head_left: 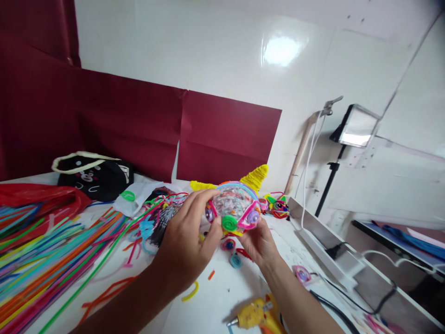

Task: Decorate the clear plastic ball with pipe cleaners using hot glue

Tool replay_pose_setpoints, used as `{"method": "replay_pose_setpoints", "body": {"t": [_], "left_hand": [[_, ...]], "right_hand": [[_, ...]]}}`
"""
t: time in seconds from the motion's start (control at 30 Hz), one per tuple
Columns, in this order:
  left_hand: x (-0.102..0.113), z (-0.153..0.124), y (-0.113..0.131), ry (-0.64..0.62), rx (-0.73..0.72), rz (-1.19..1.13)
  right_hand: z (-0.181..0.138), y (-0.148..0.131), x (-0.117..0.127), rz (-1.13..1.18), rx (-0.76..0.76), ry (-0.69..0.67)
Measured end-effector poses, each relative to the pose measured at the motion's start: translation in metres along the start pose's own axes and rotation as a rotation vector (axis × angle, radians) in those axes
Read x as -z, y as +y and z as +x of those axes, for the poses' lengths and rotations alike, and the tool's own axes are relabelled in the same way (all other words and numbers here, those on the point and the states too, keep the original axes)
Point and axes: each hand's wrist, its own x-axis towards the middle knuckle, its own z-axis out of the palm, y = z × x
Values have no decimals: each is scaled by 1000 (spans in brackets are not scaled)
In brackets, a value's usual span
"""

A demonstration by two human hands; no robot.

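Between both hands, raised above the white table, is a pipe-cleaner animal head [233, 202]. It has a rounded grey-and-orange speckled front, a green coiled nose [230, 223], pink-rimmed purple eyes and yellow pointed ears [255, 178]. My left hand [191, 227] grips its left side, with the thumb beside the green coil. From below and the right, my right hand [257, 241] supports it; some of those fingers are hidden behind the head. Beneath it on the table lie a teal coil [236, 260] and a pink-and-blue coiled piece [228, 244].
Many loose pipe cleaners [66, 264] spread across the left. A yellow glue gun [255, 313] lies at the front, near my right forearm. A black pouch [93, 176] stands at the back left, a smaller pipe-cleaner face [279, 207] at the back right. Cables and a power strip [327, 260] run along the right edge.
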Motion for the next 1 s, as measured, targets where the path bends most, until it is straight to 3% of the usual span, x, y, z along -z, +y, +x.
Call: {"method": "replay_pose_setpoints", "body": {"t": [0.53, 0.7, 0.83, 1.0], "left_hand": [[7, 4, -4, -16, 152, -131], [1, 0, -1, 122, 118, -150], [-7, -3, -2, 237, 188, -106], [-15, -7, -6, 180, 308, -234]], "right_hand": [[-2, 0, 6, 39, 12, 60], [-3, -3, 4, 69, 0, 84], [-3, -7, -1, 67, -9, 103], [-6, -10, -6, 65, 2, 99]]}}
